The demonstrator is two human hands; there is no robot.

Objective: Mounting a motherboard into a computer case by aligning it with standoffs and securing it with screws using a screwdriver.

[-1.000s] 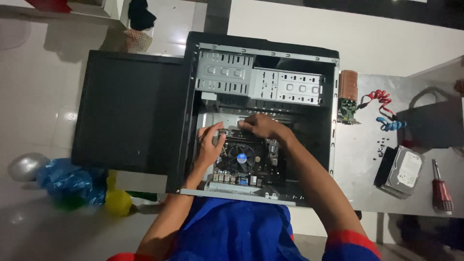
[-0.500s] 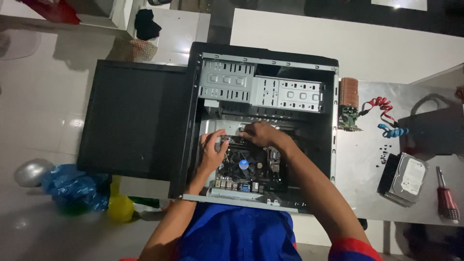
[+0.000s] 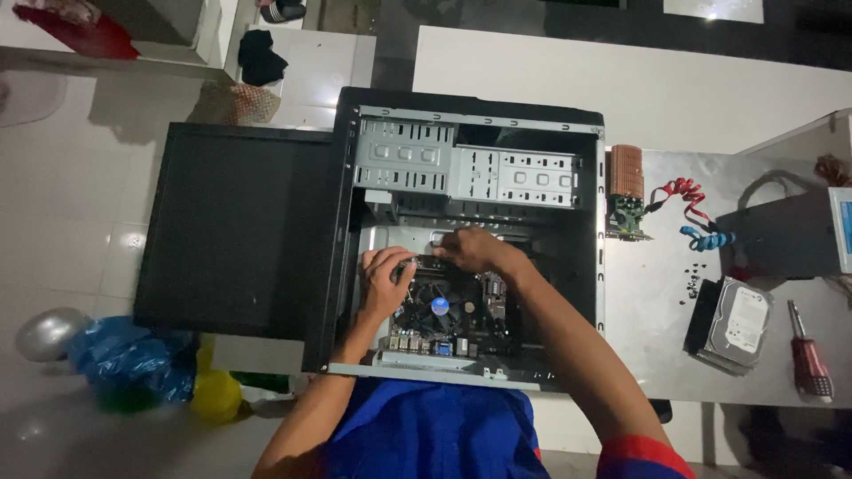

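An open black computer case (image 3: pixel 470 105) lies on its side in front of me, with silver drive bays (image 3: pixel 461 168) at its far end. Inside sits a motherboard (image 3: pixel 444 324) with a round cooler fan (image 3: pixel 439 306). My left hand (image 3: pixel 386 279) rests on the board's left far corner, fingers curled at its edge. My right hand (image 3: pixel 470 248) grips the board's far edge just beyond the fan. Both hands touch the motherboard; what the fingertips pinch is hidden.
The black side panel (image 3: pixel 226 226) lies left of the case. On the grey table to the right are a card with a copper heatsink (image 3: pixel 627 191), red and blue cables (image 3: pixel 688 213), a hard drive (image 3: pixel 738 324), a red-handled screwdriver (image 3: pixel 809 359), small screws (image 3: pixel 690 282) and a power supply (image 3: pixel 785 235). Blue and yellow bags (image 3: pixel 133 364) lie on the floor.
Both hands have stayed on the motherboard inside the case, shifting slightly along its far edge. The view has moved a little, so the case sits lower in the picture.
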